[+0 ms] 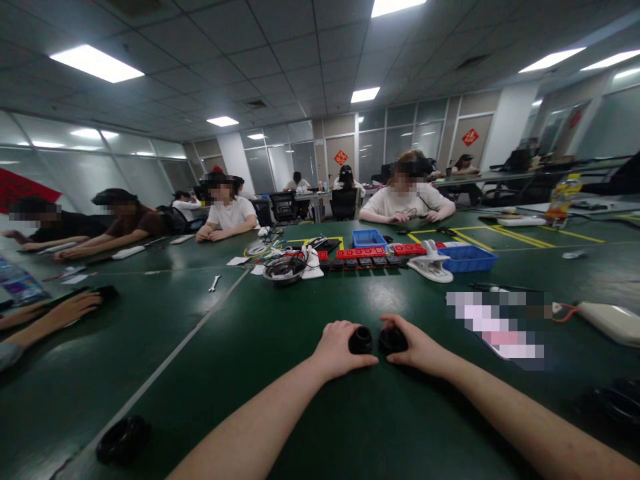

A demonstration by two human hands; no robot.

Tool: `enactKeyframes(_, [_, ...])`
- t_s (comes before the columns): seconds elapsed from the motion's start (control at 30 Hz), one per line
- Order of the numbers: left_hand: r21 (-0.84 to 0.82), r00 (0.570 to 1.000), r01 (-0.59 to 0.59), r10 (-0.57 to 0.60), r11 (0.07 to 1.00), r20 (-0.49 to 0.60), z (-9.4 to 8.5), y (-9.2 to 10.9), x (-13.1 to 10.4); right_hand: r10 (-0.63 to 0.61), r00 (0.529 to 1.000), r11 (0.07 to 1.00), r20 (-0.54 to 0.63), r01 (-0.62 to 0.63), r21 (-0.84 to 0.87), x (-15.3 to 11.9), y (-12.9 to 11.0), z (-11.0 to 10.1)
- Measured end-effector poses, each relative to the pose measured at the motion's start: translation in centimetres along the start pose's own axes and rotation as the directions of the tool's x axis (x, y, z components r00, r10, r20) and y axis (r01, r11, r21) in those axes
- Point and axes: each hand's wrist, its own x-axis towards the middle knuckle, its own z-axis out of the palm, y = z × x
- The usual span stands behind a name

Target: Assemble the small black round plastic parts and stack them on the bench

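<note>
On the green table (280,413), my left hand (336,350) curls around a black ring-shaped part (361,341), which has a round opening at its top. Close beside it, my right hand (413,343) grips a second black part (393,340) that looks tilted towards the first. A narrow gap separates the two parts. Both thumbs point inward along the near side. At the lower left lies another black ring (123,440), apart from my hands. More dark rings (615,407) sit blurred at the right edge.
Beyond my hands stand red power strips (360,253), a bowl of cables (284,270), a white clamp stand (431,262) and blue bins (467,257). A phone-like item (495,327) and a pale power bank (610,320) lie right. A wrench (214,284) lies left. Other people sit around.
</note>
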Motion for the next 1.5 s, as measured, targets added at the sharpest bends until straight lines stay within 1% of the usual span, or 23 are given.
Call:
enactKeyframes(0.07, [-0.017, 1.000, 0.000, -0.001, 1.000, -0.014, -0.2, 0.1, 0.0, -0.013, 1.000, 1.000, -0.016, 0.013, 0.027, 0.0, 0.0, 0.0])
enactKeyframes(0.2, [-0.015, 1.000, 0.021, -0.021, 1.000, -0.010, -0.2, 0.0, 0.1, 0.008, 0.988, 0.994, -0.153, 0.009, 0.107, 0.3, 0.4, 0.0])
enactKeyframes(0.27, [-0.020, 1.000, 0.031, -0.031, 0.999, -0.004, 0.0, -0.1, 0.1, 0.022, 0.983, 0.994, -0.184, -0.002, 0.110, 0.4, 0.6, 0.1])
enactKeyframes(0.43, [-0.019, 0.997, 0.079, -0.079, 0.997, -0.024, 0.3, 0.2, 0.1, -0.003, 0.986, 0.997, -0.169, 0.015, 0.071, 0.3, 0.6, 0.4])
enactKeyframes(0.6, [-0.027, 0.981, 0.188, -0.190, 0.982, -0.049, 0.4, 0.4, -0.2, -0.013, 0.981, 0.999, -0.191, 0.019, 0.034, 0.2, 0.7, 0.5])
enactKeyframes(0.7, [-0.059, 0.958, 0.274, -0.278, 0.960, -0.066, -0.2, 0.1, -1.2, -0.004, 0.980, 1.000, -0.200, 0.009, 0.024, 0.2, 0.7, 0.4])
enactKeyframes(0.77, [-0.096, 0.932, 0.350, -0.357, 0.932, -0.067, -1.1, -0.2, -2.5, -0.002, 0.979, 1.000, -0.202, 0.005, 0.013, 0.2, 0.9, 0.4])
enactKeyframes(0.8, [-0.119, 0.917, 0.389, -0.397, 0.914, -0.050, -1.7, -0.3, -3.4, -0.001, 0.979, 1.000, -0.204, 0.004, 0.010, 0.3, 0.9, 0.4])
enactKeyframes(0.83, [-0.139, 0.895, 0.436, -0.445, 0.889, -0.038, -2.3, -0.4, -4.5, 0.000, 0.978, 1.000, -0.207, 0.002, 0.009, 0.3, 1.0, 0.4])
enactKeyframes(0.9, [-0.172, 0.865, 0.491, -0.501, 0.854, -0.014, -3.6, -0.6, -7.1, 0.002, 0.976, 1.000, -0.217, -0.001, 0.009, 0.3, 1.2, 0.5])
enactKeyframes(1.0, [-0.192, 0.807, 0.578, -0.590, 0.793, -0.007, -5.1, -1.4, -11.6, 0.000, 0.974, 1.000, -0.226, 0.001, 0.005, 0.4, 1.3, 0.6])
enactKeyframes(1.07, [-0.192, 0.763, 0.626, -0.645, 0.755, -0.048, -5.7, -2.4, -14.7, -0.005, 0.973, 1.000, -0.229, 0.005, 0.000, 0.4, 1.3, 0.6])
enactKeyframes(1.1, [-0.189, 0.734, 0.655, -0.676, 0.732, -0.074, -5.9, -2.9, -16.2, -0.007, 0.973, 1.000, -0.231, 0.006, -0.003, 0.4, 1.3, 0.6])
enactKeyframes(1.2, [-0.161, 0.654, 0.719, -0.737, 0.676, -0.169, -6.3, -4.5, -19.9, -0.005, 0.972, 1.000, -0.233, 0.001, -0.016, 0.4, 1.3, 0.6])
enactKeyframes(1.27, [-0.127, 0.609, 0.756, -0.761, 0.642, -0.223, -6.6, -5.0, -21.6, 0.002, 0.973, 1.000, -0.231, -0.008, -0.026, 0.3, 1.2, 0.6])
enactKeyframes(1.33, [-0.100, 0.578, 0.780, -0.773, 0.618, -0.262, -6.9, -5.2, -22.8, 0.009, 0.973, 0.999, -0.231, -0.017, -0.035, 0.3, 1.1, 0.6])
enactKeyframes(1.5, [-0.080, 0.539, 0.803, -0.778, 0.590, -0.323, -7.9, -5.3, -24.3, 0.004, 0.971, 0.998, -0.237, -0.018, -0.057, 0.3, 0.9, 0.6])
